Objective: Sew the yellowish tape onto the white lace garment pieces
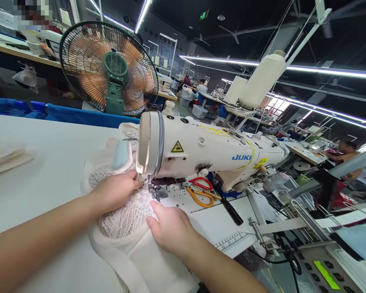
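Note:
A white JUKI sewing machine stands on the white table. White lace fabric lies under its needle area. My left hand rests flat on the lace just left of the needle, fingers stretched toward the presser foot. My right hand lies on the fabric in front of the needle, fingers pressed down on the cloth and partly hidden. Both hands press the lace against the table.
Scissors with red and orange handles lie on the machine bed beside a black-handled tool. A standing fan is behind the table. Thread cones stand at the right. A control panel sits lower right. Other workers sit far back.

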Demonstrator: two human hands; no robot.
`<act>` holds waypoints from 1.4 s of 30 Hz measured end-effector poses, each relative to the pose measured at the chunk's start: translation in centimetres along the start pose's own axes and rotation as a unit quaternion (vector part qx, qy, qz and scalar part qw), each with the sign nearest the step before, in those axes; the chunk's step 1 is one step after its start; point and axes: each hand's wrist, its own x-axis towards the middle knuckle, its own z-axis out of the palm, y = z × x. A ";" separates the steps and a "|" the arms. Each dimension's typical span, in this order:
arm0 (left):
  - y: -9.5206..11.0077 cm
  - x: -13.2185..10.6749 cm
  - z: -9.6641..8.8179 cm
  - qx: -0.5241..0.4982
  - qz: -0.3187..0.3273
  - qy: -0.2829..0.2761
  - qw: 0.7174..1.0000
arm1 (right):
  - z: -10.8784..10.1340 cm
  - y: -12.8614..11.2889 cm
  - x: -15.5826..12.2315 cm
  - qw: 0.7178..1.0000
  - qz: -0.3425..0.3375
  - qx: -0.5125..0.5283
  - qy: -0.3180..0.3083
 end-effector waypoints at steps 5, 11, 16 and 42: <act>0.2 -0.4 -1.1 0.047 -0.010 0.000 0.999 | 0.7 1.4 -1.7 0.991 -0.058 -0.114 0.031; 0.3 -5.3 0.0 0.091 0.038 0.083 0.992 | 0.5 2.0 -2.1 0.989 -0.074 -0.128 -0.010; -1.1 -9.0 3.9 0.119 -0.020 0.003 0.993 | -0.4 1.4 -1.9 0.989 -0.078 -0.122 -0.034; -3.9 -2.5 -0.3 0.010 -0.039 -0.046 0.998 | -1.7 1.8 -1.7 0.995 -0.031 -0.092 -0.038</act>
